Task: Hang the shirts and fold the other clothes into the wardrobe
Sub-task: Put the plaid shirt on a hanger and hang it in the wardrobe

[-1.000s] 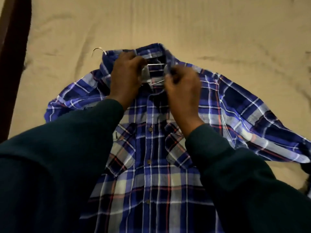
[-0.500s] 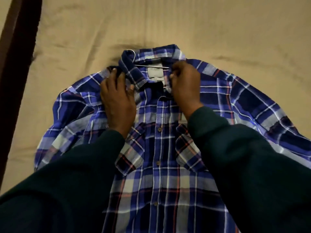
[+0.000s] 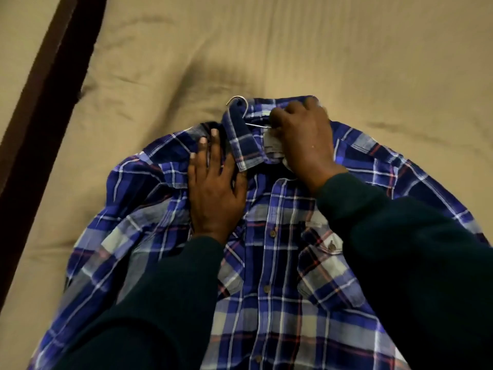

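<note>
Plaid shirt (image 3: 280, 263) face-up on bed (image 3: 346, 62), wire hanger (image 3: 241, 110) inside collar, hook poking out. Left hand (image 3: 216, 188) flat, fingers straight, pressing left shoulder. Right hand (image 3: 301, 137) curled at collar; hanger grip or fabric, cannot tell. Risk: hanger arm slipping out of shoulder on lifting, collar bunched. Dark bed frame (image 3: 45, 84) at left.
</note>
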Demonstrator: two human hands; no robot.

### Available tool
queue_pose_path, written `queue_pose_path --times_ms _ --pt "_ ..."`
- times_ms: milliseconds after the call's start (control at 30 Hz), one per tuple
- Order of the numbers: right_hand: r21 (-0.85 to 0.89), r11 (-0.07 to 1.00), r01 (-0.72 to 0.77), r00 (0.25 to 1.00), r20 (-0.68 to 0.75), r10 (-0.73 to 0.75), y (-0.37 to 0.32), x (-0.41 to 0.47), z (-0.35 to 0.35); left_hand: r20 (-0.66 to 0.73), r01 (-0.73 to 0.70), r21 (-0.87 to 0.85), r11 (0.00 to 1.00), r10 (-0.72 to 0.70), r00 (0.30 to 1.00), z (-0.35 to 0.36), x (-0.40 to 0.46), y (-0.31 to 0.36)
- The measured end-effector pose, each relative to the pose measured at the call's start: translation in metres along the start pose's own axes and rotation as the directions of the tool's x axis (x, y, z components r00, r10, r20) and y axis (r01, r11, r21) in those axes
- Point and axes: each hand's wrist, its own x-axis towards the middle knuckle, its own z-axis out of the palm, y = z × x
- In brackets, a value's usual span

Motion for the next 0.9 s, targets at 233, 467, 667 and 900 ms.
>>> queue_pose_path --times_ms 233,467,667,900 --pt "-0.071 0.991 -0.113 0.993 0.035 0.115 0.06 0.017 -0.013 -0.009 -0.02 -0.095 0.995 0.019 1.0 -0.005 0.0 -0.002" --pt "0.313 0.872 -0.377 0.898 -0.107 0.427 0.034 0.005 -0.015 0.003 0.014 -0.131 0.991 -0.014 1.0 0.0 0.001 -0.001" --pt "0.716 -0.303 -0.629 0.147 0.492 0.858 -0.02 -0.083 -0.041 -0.078 0.32 -0.345 0.883 -0.366 0.927 -0.037 -0.005 0.045" --pt "0.618 -0.619 -0.484 0.137 0.752 0.644 -0.026 -0.068 -0.042 0.391 0.596 -0.723 0.35 -0.504 0.771 -0.023 0.023 0.082"
